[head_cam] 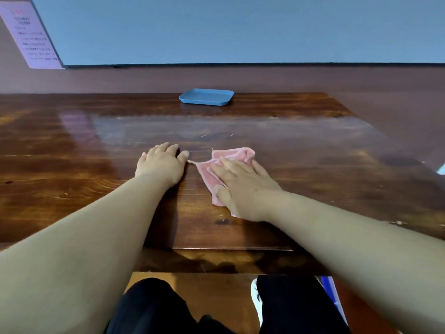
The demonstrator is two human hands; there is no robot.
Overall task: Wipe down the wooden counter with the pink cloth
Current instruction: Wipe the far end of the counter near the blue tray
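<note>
The cloth [225, 165] lies rumpled on the tabletop [313, 165], near the middle and a little to the person's right, with one loose corner trailing toward the left hand [162, 162]. The right hand [240, 186] presses flat on top of it, fingers straight and slightly spread, thumb along the near edge; nothing is pinched or gripped. The left hand rests palm down on the bare wood just beside the cloth's trailing corner, fingers relaxed and spread, holding nothing. It appears to be bracing.

A pale hazy band crosses the wood beyond the hands, though whether it is damp, dust or reflection cannot be told. A blue tray [206, 96] sits at the far edge, well apart from the hands. A printed notice [31, 37] hangs on the wall at upper left.

The likely trouble is the cloth itself: because it is bunched and only pressed, not held, a fast stroke could let it fold under the palm or slip out, leaving streaks of unwiped wood. A long push forward could also knock the tray against the wall, and the strip under it would stay unwiped unless it is lifted
</note>
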